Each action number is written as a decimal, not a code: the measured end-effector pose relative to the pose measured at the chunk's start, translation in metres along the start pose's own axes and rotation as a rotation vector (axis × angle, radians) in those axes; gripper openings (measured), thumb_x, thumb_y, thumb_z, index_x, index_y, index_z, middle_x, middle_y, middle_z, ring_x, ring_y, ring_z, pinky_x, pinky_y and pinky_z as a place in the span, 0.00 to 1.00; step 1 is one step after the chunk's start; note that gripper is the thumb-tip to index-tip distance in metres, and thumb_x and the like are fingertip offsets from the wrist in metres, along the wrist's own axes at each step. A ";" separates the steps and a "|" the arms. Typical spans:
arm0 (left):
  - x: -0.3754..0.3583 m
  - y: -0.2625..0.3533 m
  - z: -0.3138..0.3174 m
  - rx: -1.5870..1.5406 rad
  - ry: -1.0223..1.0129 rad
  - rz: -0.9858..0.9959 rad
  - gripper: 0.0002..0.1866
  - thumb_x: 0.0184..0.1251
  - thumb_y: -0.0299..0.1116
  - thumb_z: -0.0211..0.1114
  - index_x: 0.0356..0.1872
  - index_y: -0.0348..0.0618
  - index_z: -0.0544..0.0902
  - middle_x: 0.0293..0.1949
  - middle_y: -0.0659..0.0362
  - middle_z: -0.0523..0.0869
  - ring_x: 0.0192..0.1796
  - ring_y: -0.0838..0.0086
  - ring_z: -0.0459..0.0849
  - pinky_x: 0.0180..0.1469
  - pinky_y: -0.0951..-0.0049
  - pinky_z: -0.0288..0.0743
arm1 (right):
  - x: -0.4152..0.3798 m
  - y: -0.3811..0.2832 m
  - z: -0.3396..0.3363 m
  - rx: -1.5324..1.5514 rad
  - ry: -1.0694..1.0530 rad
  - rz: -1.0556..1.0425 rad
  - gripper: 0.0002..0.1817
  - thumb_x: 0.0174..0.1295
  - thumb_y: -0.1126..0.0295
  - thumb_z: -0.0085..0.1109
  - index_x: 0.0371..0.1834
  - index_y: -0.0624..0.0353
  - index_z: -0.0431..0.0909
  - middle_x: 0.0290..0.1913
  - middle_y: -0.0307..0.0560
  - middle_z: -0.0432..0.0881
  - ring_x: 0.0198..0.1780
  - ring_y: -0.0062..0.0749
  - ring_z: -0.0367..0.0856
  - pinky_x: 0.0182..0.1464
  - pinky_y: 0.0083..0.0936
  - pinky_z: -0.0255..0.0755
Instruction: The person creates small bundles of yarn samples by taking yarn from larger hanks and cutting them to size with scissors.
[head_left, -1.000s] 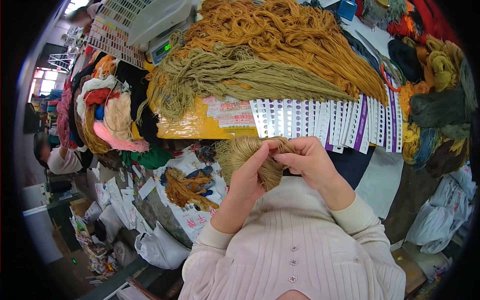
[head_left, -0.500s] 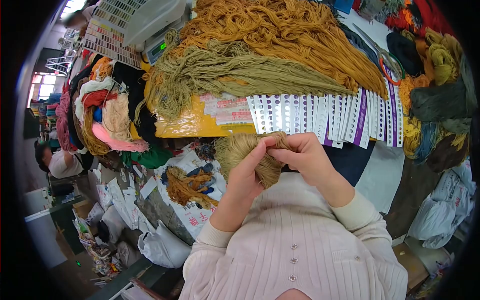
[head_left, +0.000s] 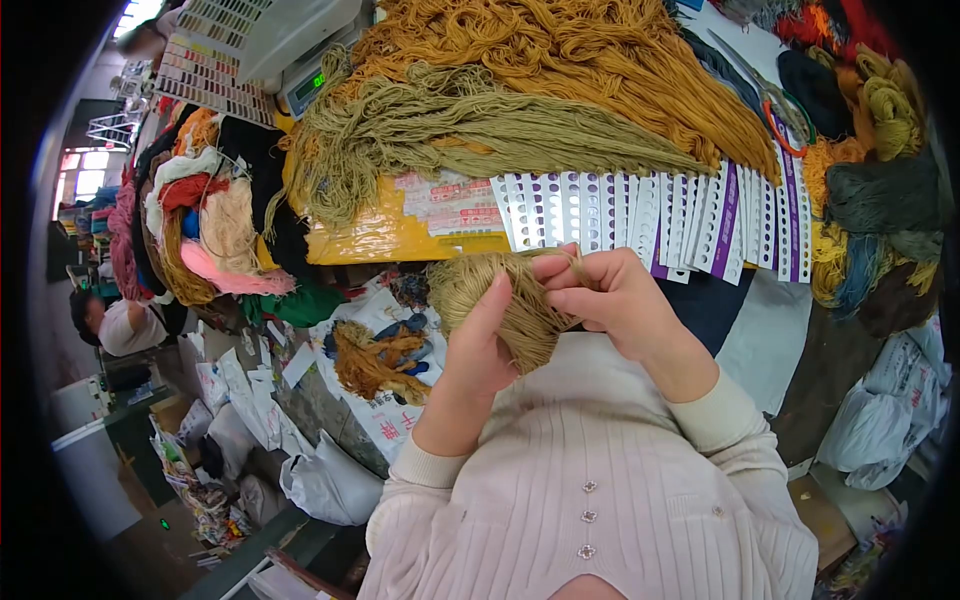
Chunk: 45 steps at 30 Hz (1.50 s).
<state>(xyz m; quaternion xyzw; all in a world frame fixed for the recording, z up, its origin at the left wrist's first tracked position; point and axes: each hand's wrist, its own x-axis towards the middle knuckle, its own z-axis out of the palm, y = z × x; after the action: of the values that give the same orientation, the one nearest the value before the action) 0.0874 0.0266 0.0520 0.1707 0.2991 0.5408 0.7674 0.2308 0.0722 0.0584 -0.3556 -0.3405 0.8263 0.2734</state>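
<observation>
A bundle of tan-olive thread (head_left: 470, 290) is held in front of my chest, just off the table's near edge. My left hand (head_left: 474, 345) is closed round its lower left side, thumb lying up over the strands. At the bundle's right end my right hand (head_left: 625, 305) pinches several strands, which loop over its fingers. The far side of the bundle and some of the left fingers are hidden. Beyond my hands, a long olive skein (head_left: 480, 135) lies on the table, against a large heap of golden-brown yarn (head_left: 560, 50).
Punched white and purple cards (head_left: 600, 215) lie along the table's near edge. Scissors (head_left: 770, 100) rest at the right, near more skeins (head_left: 885, 200). A scale (head_left: 305, 90) and colour sample cards (head_left: 205, 75) are at back left. White bags (head_left: 330, 485) lie on the floor; another person (head_left: 125, 325) sits far left.
My right hand has drawn slightly right from the bundle, with strands looped at its fingers. The bundle shows more of its face, and my left thumb has shifted left. The view has moved slightly.
</observation>
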 end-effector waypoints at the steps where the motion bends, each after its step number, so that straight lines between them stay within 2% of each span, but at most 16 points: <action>1: 0.000 0.001 0.002 -0.021 -0.002 0.004 0.24 0.66 0.42 0.35 0.51 0.31 0.66 0.55 0.49 0.65 0.56 0.65 0.66 0.58 0.66 0.59 | 0.001 0.000 0.000 0.041 -0.005 -0.015 0.06 0.50 0.80 0.52 0.30 0.69 0.76 0.37 0.41 0.77 0.26 0.13 0.68 0.24 0.10 0.60; 5: 0.001 0.002 0.007 -0.131 0.064 -0.010 0.20 0.66 0.39 0.39 0.47 0.32 0.69 0.51 0.50 0.69 0.53 0.67 0.69 0.54 0.67 0.64 | 0.003 0.007 -0.007 0.252 -0.035 -0.013 0.05 0.49 0.80 0.52 0.28 0.68 0.77 0.37 0.41 0.77 0.21 0.10 0.64 0.20 0.09 0.55; 8: -0.002 0.000 0.008 0.162 0.141 0.008 0.17 0.63 0.35 0.44 0.44 0.32 0.71 0.50 0.48 0.71 0.52 0.65 0.71 0.53 0.67 0.65 | 0.002 0.007 -0.008 0.334 -0.033 0.010 0.04 0.49 0.80 0.53 0.26 0.67 0.76 0.36 0.41 0.78 0.18 0.08 0.59 0.16 0.09 0.49; 12: -0.001 0.000 0.007 0.016 0.176 -0.015 0.12 0.62 0.31 0.47 0.40 0.34 0.73 0.45 0.51 0.74 0.47 0.68 0.74 0.49 0.68 0.69 | 0.003 0.007 -0.013 0.394 -0.084 0.011 0.03 0.49 0.79 0.53 0.25 0.66 0.76 0.31 0.40 0.78 0.15 0.09 0.56 0.15 0.10 0.47; 17: -0.002 0.000 0.003 -0.068 0.145 -0.001 0.12 0.63 0.31 0.47 0.41 0.34 0.73 0.44 0.53 0.75 0.45 0.69 0.75 0.48 0.66 0.70 | 0.002 0.006 -0.012 0.325 -0.053 0.039 0.04 0.49 0.77 0.54 0.28 0.65 0.76 0.24 0.37 0.76 0.15 0.09 0.57 0.15 0.09 0.46; 21: 0.000 -0.001 0.003 -0.085 0.148 -0.027 0.15 0.63 0.32 0.44 0.43 0.32 0.72 0.47 0.49 0.73 0.49 0.65 0.73 0.51 0.65 0.67 | 0.003 0.005 -0.010 0.181 -0.021 -0.004 0.08 0.49 0.77 0.55 0.34 0.66 0.76 0.24 0.35 0.75 0.16 0.08 0.58 0.15 0.09 0.47; 24: 0.001 -0.004 0.003 -0.031 0.170 -0.024 0.16 0.63 0.33 0.43 0.46 0.32 0.70 0.49 0.49 0.71 0.50 0.65 0.72 0.52 0.65 0.66 | 0.001 -0.001 -0.006 0.018 0.014 0.014 0.10 0.49 0.77 0.56 0.36 0.67 0.76 0.25 0.35 0.75 0.18 0.08 0.62 0.17 0.08 0.50; 29: 0.000 0.000 0.014 0.093 0.179 -0.054 0.18 0.63 0.33 0.43 0.50 0.31 0.67 0.50 0.49 0.70 0.51 0.66 0.71 0.53 0.66 0.65 | 0.003 0.001 0.000 0.076 0.041 -0.008 0.08 0.50 0.78 0.55 0.34 0.68 0.76 0.29 0.39 0.76 0.23 0.10 0.67 0.21 0.07 0.60; 32: 0.000 0.000 0.011 0.054 0.151 -0.062 0.18 0.64 0.33 0.42 0.51 0.31 0.65 0.52 0.49 0.69 0.52 0.66 0.70 0.54 0.66 0.65 | 0.004 0.002 -0.002 0.124 0.019 -0.002 0.07 0.50 0.78 0.53 0.33 0.69 0.76 0.33 0.41 0.76 0.26 0.13 0.71 0.24 0.09 0.65; 35: 0.001 0.000 0.009 -0.037 0.126 -0.055 0.18 0.65 0.31 0.41 0.52 0.31 0.65 0.49 0.53 0.71 0.50 0.72 0.71 0.52 0.73 0.66 | 0.003 0.001 -0.002 0.183 0.000 0.007 0.07 0.51 0.78 0.52 0.32 0.69 0.76 0.37 0.42 0.76 0.29 0.16 0.73 0.27 0.12 0.70; 38: 0.002 0.000 0.008 0.013 0.137 -0.049 0.18 0.64 0.33 0.42 0.51 0.31 0.65 0.53 0.49 0.68 0.54 0.66 0.69 0.55 0.66 0.64 | 0.004 0.001 -0.004 0.236 -0.019 -0.012 0.07 0.51 0.78 0.52 0.32 0.69 0.76 0.38 0.43 0.76 0.30 0.19 0.75 0.29 0.16 0.73; 41: 0.003 -0.001 0.006 -0.037 0.172 -0.027 0.16 0.65 0.30 0.42 0.49 0.34 0.69 0.48 0.53 0.72 0.51 0.73 0.71 0.52 0.73 0.66 | 0.005 0.001 -0.004 0.303 -0.015 -0.013 0.06 0.52 0.78 0.52 0.32 0.68 0.76 0.36 0.44 0.77 0.28 0.18 0.74 0.28 0.15 0.72; 44: 0.000 -0.004 0.000 0.060 0.233 -0.061 0.11 0.63 0.31 0.45 0.40 0.36 0.73 0.49 0.52 0.72 0.45 0.74 0.74 0.46 0.75 0.69 | 0.006 0.009 -0.007 0.413 -0.034 0.029 0.05 0.52 0.77 0.52 0.30 0.66 0.75 0.30 0.42 0.77 0.24 0.16 0.71 0.24 0.12 0.68; 45: -0.001 -0.005 -0.002 0.004 0.252 -0.042 0.10 0.63 0.31 0.46 0.36 0.37 0.73 0.48 0.52 0.72 0.41 0.74 0.74 0.44 0.75 0.70 | 0.006 0.012 -0.009 0.454 -0.047 0.045 0.04 0.52 0.76 0.52 0.29 0.65 0.75 0.27 0.41 0.76 0.22 0.15 0.69 0.23 0.11 0.65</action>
<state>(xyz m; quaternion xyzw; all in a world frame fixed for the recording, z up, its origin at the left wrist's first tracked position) 0.0895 0.0240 0.0472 0.0967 0.3980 0.5412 0.7344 0.2312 0.0727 0.0426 -0.2728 -0.1440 0.8957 0.3202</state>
